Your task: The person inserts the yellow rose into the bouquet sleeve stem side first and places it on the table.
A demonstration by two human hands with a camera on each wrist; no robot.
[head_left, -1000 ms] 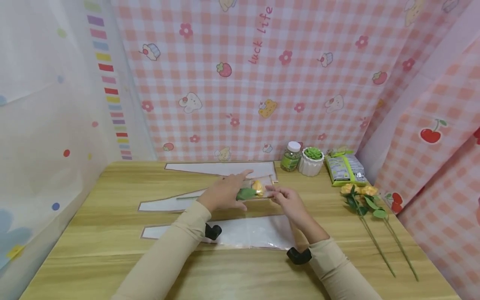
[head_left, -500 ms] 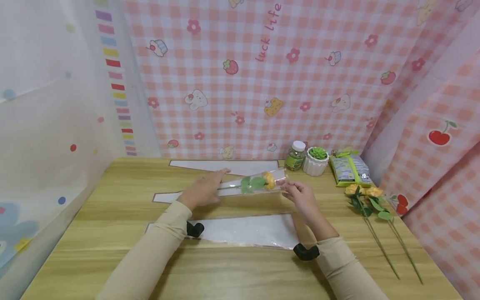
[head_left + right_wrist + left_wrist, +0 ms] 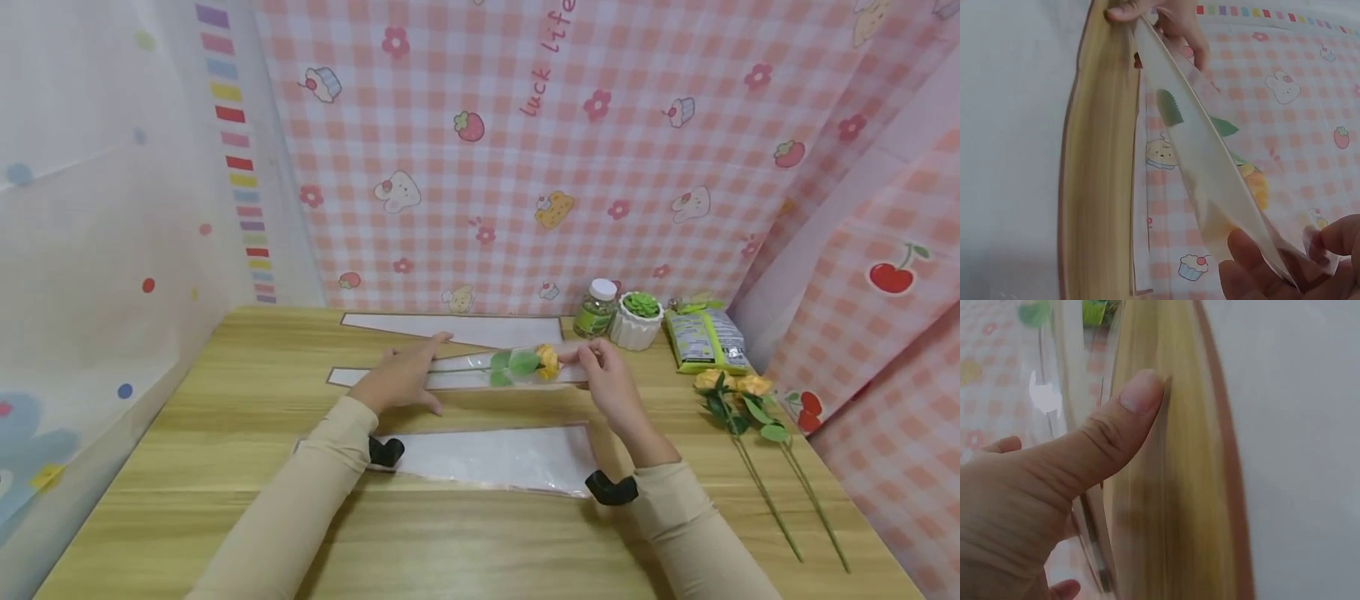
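A yellow rose (image 3: pixel 547 362) with green leaves lies inside a clear tapered sleeve (image 3: pixel 465 382), its bloom toward the wide right end. My right hand (image 3: pixel 617 392) pinches the sleeve's wide end between thumb and fingers, as the right wrist view also shows. Over the narrow end and the stem is my left hand (image 3: pixel 401 377), fingers and thumb spread and fairly straight. In the left wrist view, the left thumb (image 3: pixel 1110 434) stretches beside the sleeve; whether the fingers behind touch it is hard to tell.
Flat white tapered sleeves lie behind (image 3: pixel 480 330) and in front (image 3: pixel 487 458). At the back right stand a lidded jar (image 3: pixel 595 310), a potted succulent (image 3: pixel 637 323) and a green packet (image 3: pixel 707 340). Two yellow roses (image 3: pixel 750 385) lie on the right.
The left hand has moved left along the sleeve, away from the bloom. The sleeved rose has shifted right and now lies more level, with the right hand still at its wide end.
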